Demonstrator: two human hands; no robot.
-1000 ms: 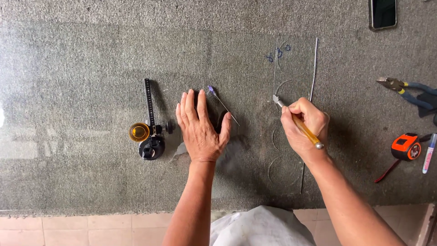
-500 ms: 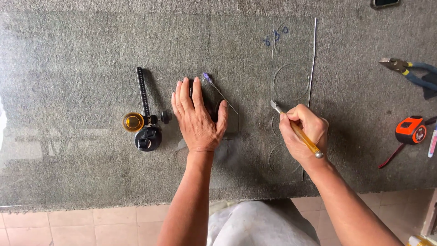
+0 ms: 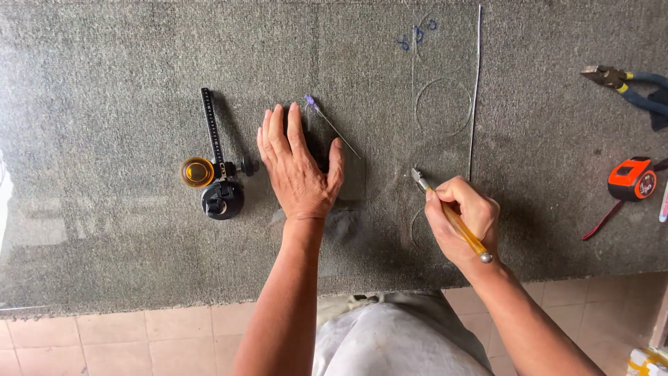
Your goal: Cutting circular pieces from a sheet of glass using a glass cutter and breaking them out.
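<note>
My left hand (image 3: 298,163) lies flat, palm down with fingers together, on a clear glass sheet (image 3: 390,90) spread over grey carpet. My right hand (image 3: 463,219) grips a glass cutter (image 3: 451,214) with a yellow handle like a pen; its metal head touches the glass just below a scored circle (image 3: 443,106). Straight score lines run up the glass on both sides of the circle. A thin marker with a purple tip (image 3: 330,124) rests beside my left fingertips.
A black circle cutter with a suction base and amber oil cup (image 3: 212,174) sits left of my left hand. Pliers with blue handles (image 3: 626,87) and an orange tape measure (image 3: 632,179) lie at the right. Blue pen marks (image 3: 417,33) show on the glass. Tiled floor lies below.
The view has shifted closer and downward. My right hand with the cutter has slid toward me along the glass. My left hand has stayed flat in place.
</note>
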